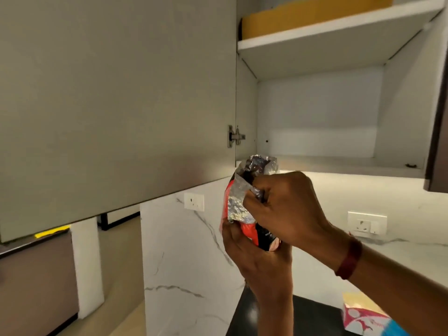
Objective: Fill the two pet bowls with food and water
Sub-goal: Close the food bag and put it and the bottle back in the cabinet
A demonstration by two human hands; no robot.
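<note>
I hold a small red and black food packet [247, 232] with a crumpled silver foil top [257, 166] up in front of an open wall cabinet. My left hand [257, 260] grips the packet's lower part from below. My right hand [288, 209] pinches the foil at the opened top, its fingers closed on the folded edge. A dark red band sits on my right wrist. No pet bowls are in view.
The cabinet door [116, 105] stands open at the left. A yellow box [303, 18] lies on the upper shelf [339, 35]. A white marble counter [412, 258] runs at the right, with wall sockets [366, 224]. A pink and blue packet [366, 321] lies low right.
</note>
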